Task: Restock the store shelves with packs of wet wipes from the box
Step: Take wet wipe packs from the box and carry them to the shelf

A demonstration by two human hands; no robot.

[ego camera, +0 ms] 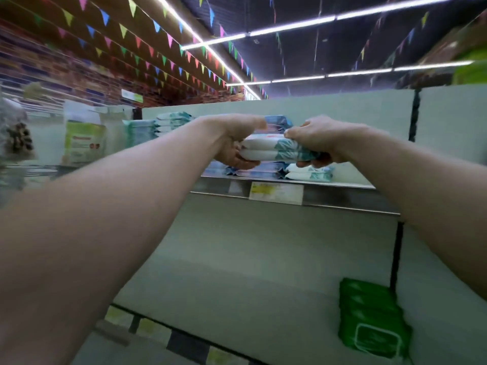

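GRIP: my left hand and right hand each curl round one end of two stacked packs, just above the price tag | RISK: top pack could slip as I lower, or shove the shelved packs behind the tag | SURFACE: metal shelf holding the tag; green packs well below | ROOM: bunting, strip lights far above

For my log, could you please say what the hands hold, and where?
Two stacked wipe packs, left hand gripping the left end, right hand the right end.
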